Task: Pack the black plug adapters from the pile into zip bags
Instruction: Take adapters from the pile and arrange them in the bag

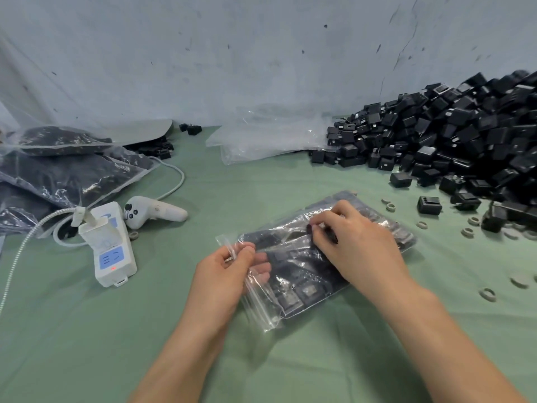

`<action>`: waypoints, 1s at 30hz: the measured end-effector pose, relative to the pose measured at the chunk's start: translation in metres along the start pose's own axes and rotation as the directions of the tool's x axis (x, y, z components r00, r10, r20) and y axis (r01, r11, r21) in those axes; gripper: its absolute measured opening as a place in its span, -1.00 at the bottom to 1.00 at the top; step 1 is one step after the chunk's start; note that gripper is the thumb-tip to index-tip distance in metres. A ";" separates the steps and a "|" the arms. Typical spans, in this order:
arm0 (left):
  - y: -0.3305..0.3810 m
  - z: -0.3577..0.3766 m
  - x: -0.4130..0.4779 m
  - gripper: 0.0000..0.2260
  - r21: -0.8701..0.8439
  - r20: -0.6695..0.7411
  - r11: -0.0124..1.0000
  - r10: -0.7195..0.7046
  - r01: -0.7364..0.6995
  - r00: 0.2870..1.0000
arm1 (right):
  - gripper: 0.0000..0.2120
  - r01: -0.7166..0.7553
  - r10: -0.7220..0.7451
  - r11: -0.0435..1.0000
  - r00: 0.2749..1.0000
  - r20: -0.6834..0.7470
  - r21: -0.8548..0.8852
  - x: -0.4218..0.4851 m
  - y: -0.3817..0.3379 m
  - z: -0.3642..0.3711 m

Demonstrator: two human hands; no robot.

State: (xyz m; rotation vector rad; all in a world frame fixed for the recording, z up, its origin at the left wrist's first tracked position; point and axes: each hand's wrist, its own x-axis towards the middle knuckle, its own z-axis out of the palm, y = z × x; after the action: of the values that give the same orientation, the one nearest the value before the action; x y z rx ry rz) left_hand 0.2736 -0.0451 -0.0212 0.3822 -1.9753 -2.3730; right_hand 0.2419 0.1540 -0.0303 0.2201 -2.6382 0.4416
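Pinching zip bag point(305, 286) mouth edge, left hand point(223, 274), right hand point(357, 242) gripping atop.

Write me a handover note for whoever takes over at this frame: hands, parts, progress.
Left hand pinches the mouth end of the zip bag. Right hand grips the bag's top with curled fingers, over the adapters inside.
Pile of loose ones at right; filled bags at left; empty bags at the back.
Done: this bag looks full.
Left: seal it, set aside, keep bagging the pile.
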 end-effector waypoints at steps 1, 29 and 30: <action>0.000 0.001 0.000 -0.92 -0.034 0.011 0.999 -0.017 0.017 1.000 | -0.77 0.009 -0.009 1.000 1.000 -0.015 -0.002 0.000 0.000 0.000; 0.008 -0.025 0.006 -0.88 0.364 -0.259 0.861 0.459 -0.355 0.850 | -0.64 -0.270 0.178 0.262 0.957 0.228 0.927 0.009 -0.026 -0.019; 0.009 -0.022 0.001 -0.88 0.343 -0.184 0.831 0.517 -0.438 0.836 | -0.61 -0.264 0.141 0.251 0.962 0.234 0.931 0.008 -0.030 -0.019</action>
State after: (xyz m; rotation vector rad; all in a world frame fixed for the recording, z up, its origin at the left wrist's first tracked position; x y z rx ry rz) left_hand 0.2755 -0.0679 -0.0160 0.1665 -1.9909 -1.6391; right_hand 0.2496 0.1322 -0.0026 0.2554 -2.0615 2.1899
